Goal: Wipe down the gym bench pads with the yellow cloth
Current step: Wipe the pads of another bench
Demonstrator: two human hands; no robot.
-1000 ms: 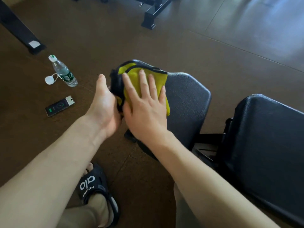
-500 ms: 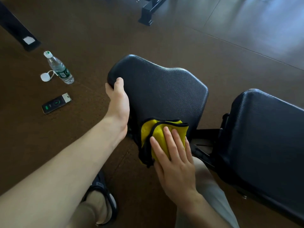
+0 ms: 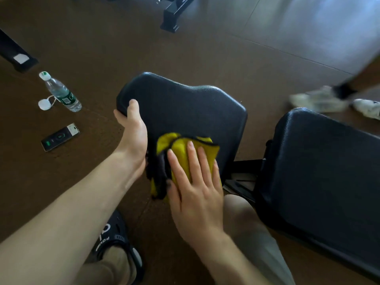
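Observation:
The black seat pad [image 3: 191, 108] of the gym bench fills the middle of the view. A larger black back pad [image 3: 320, 173] lies to its right. The yellow cloth [image 3: 185, 155] with dark edging lies folded on the near end of the seat pad. My right hand [image 3: 195, 186] presses flat on the cloth with straight, spread fingers. My left hand [image 3: 132, 138] grips the left edge of the seat pad, thumb on top and fingers hidden under the rim.
On the brown floor to the left lie a water bottle [image 3: 61, 93], a small white round object [image 3: 44, 104] and a phone [image 3: 60, 137]. Another person's white shoes [image 3: 320, 100] pass at the right. Black equipment feet [image 3: 170, 21] stand at the back. My sandalled foot [image 3: 117, 249] is below.
My right hand has dragged the cloth from the far end of the seat pad down to its near end. My left hand has taken hold of the pad's left edge. Someone's feet have come in at the right.

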